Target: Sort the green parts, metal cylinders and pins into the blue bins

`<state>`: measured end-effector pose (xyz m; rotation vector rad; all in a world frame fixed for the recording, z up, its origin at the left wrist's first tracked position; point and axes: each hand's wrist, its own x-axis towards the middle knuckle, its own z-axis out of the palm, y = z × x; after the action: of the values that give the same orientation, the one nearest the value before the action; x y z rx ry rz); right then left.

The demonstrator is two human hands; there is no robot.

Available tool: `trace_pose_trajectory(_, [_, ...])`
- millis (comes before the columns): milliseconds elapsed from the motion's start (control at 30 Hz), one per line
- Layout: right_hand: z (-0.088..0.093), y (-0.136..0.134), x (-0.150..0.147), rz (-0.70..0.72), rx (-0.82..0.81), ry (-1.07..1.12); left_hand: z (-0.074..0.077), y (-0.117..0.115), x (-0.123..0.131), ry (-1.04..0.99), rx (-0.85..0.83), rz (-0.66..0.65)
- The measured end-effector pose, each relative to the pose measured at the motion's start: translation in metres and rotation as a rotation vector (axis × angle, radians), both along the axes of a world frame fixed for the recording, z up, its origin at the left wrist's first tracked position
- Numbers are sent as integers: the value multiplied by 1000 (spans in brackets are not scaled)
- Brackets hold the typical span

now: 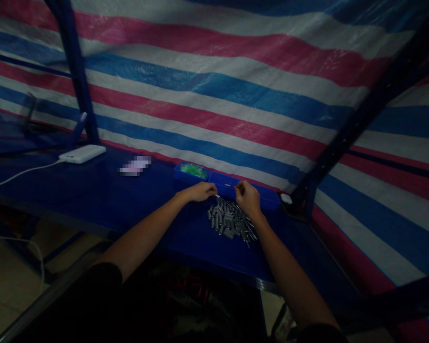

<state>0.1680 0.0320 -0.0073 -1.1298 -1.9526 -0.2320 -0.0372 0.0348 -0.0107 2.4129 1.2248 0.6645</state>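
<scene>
A heap of small grey metal cylinders and thin pins point(230, 221) lies on the blue table point(139, 200). At the heap's far left edge, my left hand point(201, 191) is closed, with a small shiny metal cylinder point(218, 196) at its fingertips. My right hand point(249, 196) is pinched above the far side of the heap, in front of a long blue tray point(270, 197); whatever its fingers hold is too small to make out. One small light piece point(228, 185) shows in the tray, between the two hands.
A blue box point(186, 178) with green and clear small parts point(193, 170) adjoins the tray. Farther left are a blurred-out pinkish item point(135, 166) and a white power bank point(83, 154) with a cable. A small white case point(286, 198) sits right of the tray. Striped sheeting point(214, 95) hangs behind.
</scene>
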Motion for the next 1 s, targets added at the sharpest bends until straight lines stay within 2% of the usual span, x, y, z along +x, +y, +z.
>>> trace_pose_trajectory(133, [-1, -10, -13, 111, -45, -106, 4, -4, 10, -172, 14, 42])
trace_pose_trajectory(300, [-2, -18, -22, 163, -56, -148, 3, -5, 15, -195, 15, 159])
trace_pose_trajectory(433, [-5, -16, -24, 142, -4, -216, 0, -4, 18, -220, -24, 169])
trace_pose_trajectory(533, [-6, -14, -23, 134, -34, -187, -3, -3, 21, -266, -54, 143])
trace_pose_trajectory(700, [-5, -16, -22, 244, -74, -177, -7, -2, 23, -375, -90, 105])
trace_pose_trajectory(833, [-6, -16, -25, 171, -83, -147, -7, 0, 22, -385, -75, 106])
trace_pose_trajectory(1000, [-10, -10, -26, 38, -154, -21, -3, -5, 23, -416, 64, 67])
